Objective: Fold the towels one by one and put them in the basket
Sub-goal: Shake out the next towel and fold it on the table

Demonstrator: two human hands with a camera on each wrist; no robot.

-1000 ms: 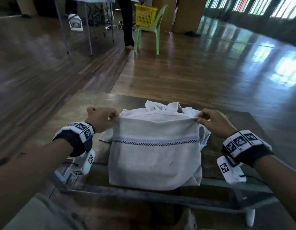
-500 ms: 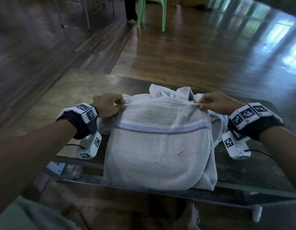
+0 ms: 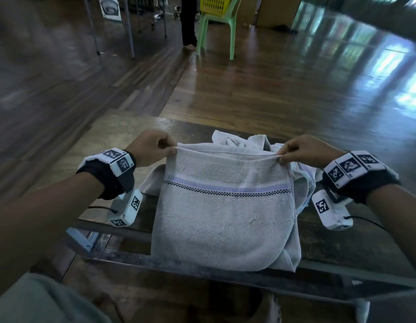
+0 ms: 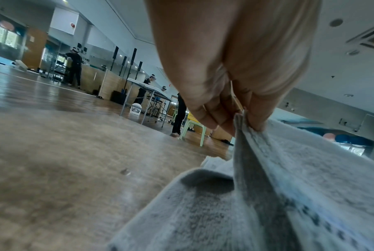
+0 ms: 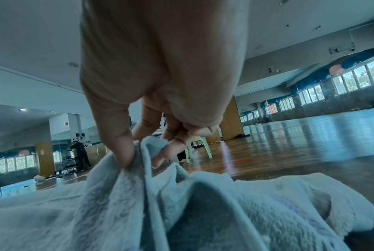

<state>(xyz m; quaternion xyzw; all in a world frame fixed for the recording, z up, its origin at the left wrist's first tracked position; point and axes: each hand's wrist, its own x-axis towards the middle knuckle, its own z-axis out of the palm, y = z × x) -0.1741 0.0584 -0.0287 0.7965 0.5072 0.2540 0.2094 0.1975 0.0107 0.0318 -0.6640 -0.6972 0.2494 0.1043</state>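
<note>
The grey towel (image 3: 223, 220) hangs over the near edge of the table (image 3: 123, 127). The left hand (image 3: 151, 146) and the right hand (image 3: 304, 150) each pinch one top corner, stretching the edge between them. Far behind, the yellow basket (image 3: 215, 4) sits on a green chair (image 3: 217, 24).

No words, brand names or numbers can be read in any view. The only signs are black-and-white square code markers on the wristbands (image 3: 119, 161) and on the white camera housings (image 3: 328, 210) beneath both wrists; they carry patterns, not letters. The white sheet (image 3: 111, 8) leaning by a distant table leg is too blurred to read.
</note>
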